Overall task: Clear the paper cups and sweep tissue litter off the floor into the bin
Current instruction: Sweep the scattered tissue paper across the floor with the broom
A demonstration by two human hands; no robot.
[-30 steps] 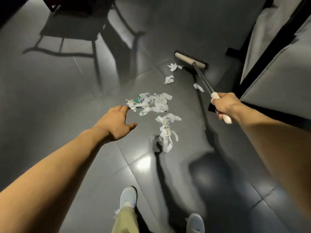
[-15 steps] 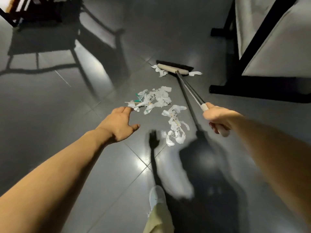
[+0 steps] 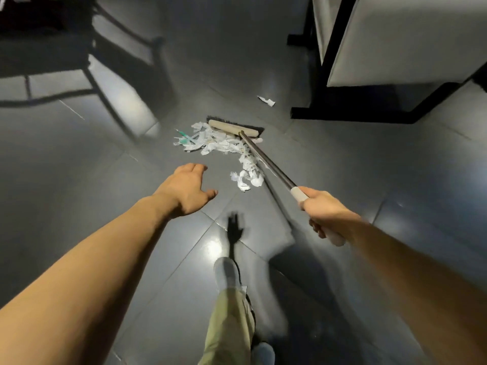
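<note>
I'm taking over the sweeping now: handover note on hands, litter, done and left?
Right hand grips the broom; left hand is open, holding nothing.
Broom head rests at the far edge of the tissue pile; one stray scrap lies beyond it, near the black frame.
Done: most tissue heaped together.
Left: fetch the scrap, sweep everything into the bin. Bin and cups: not in view.

Grey tiled floor (image 3: pixel 79 167): tissue pile (image 3: pixel 224 146), broom head (image 3: pixel 234 129), stray scrap (image 3: pixel 266 101).
</note>
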